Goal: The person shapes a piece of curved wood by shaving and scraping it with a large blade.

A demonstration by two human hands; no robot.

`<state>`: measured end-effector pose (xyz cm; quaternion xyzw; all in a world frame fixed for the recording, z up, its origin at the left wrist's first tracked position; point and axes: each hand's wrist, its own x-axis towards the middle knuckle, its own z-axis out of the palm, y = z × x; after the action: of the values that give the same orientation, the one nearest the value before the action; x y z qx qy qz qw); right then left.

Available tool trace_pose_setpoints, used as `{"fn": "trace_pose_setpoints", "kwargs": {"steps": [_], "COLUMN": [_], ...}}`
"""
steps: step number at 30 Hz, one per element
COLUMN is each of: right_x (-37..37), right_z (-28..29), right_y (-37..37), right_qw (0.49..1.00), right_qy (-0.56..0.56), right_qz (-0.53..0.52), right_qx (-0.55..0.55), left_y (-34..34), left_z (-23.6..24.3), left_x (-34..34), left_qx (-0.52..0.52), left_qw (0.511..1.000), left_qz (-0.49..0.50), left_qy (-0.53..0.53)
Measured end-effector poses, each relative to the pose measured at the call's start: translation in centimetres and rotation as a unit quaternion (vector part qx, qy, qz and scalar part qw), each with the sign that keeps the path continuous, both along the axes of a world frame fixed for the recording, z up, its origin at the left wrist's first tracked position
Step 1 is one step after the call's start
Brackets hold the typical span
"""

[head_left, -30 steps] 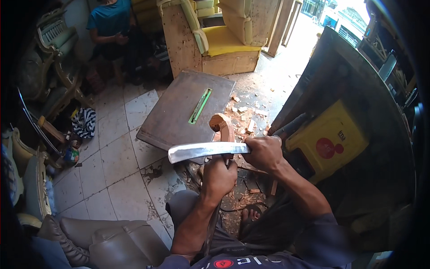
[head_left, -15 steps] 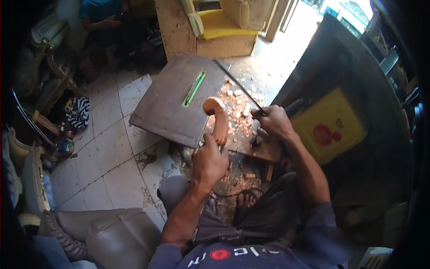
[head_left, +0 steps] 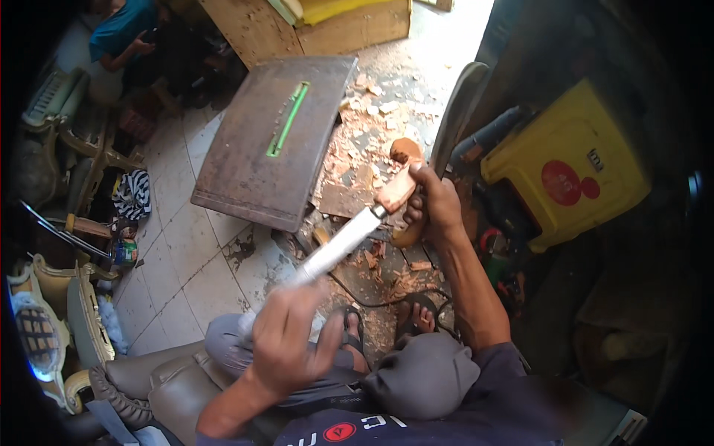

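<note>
My right hand (head_left: 437,201) is closed round a long knife's carved wooden handle (head_left: 398,190), whose rounded, hooked end (head_left: 406,150) rises beyond my fingers. A dark metal collar joins the handle to a bright, blurred blade (head_left: 338,247) slanting down to the left. A dark, wide curved blade (head_left: 459,111) stands up behind the same hand; a rounded wooden end (head_left: 406,236) shows below, and both look gripped there too. My left hand (head_left: 286,338) is smeared by motion beside the bright blade's lower end, thumb apart from its fingers. Whether it touches the blade I cannot tell.
A brown wooden board (head_left: 256,163) with a green-edged slot lies ahead. Wood chips (head_left: 368,145) litter the floor. A yellow plastic stool (head_left: 595,156) is at right, a cable (head_left: 372,303) by my feet. Furniture frames (head_left: 67,149) line the left; another person (head_left: 126,33) sits far left.
The bright blade has come into view, with its carved handle passed from my left hand to my right. My left hand has moved down and left. The dark blade now points upward.
</note>
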<state>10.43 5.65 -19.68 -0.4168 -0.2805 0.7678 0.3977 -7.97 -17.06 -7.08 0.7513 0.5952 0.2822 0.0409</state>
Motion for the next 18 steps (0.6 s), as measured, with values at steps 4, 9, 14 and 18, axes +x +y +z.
{"fn": "trace_pose_setpoints", "kwargs": {"steps": [4, 9, 14, 18], "right_x": [-0.2, -0.7, 0.5, 0.6], "right_z": [-1.6, -3.5, -7.9, -10.1], "right_y": [-1.1, -3.5, -3.0, -6.1], "right_qw": [0.995, 0.991, 0.988, 0.903], "right_qy": [0.076, 0.102, -0.035, -0.362], "right_qz": [-0.038, 0.003, 0.139, 0.113], "right_qx": [-0.044, -0.087, -0.059, 0.201], "left_y": [-2.3, 3.3, 7.1, 10.8], "left_z": [-2.6, -8.2, -7.5, -8.3], "left_x": [2.8, 2.5, 0.5, 0.3], "left_qx": [-0.34, -0.072, -0.028, 0.004], "left_qw": [0.849, 0.587, 0.754, 0.849], "left_qz": [0.117, 0.297, 0.338, 0.342], "left_qy": [-0.388, -0.75, -0.563, -0.403]}}
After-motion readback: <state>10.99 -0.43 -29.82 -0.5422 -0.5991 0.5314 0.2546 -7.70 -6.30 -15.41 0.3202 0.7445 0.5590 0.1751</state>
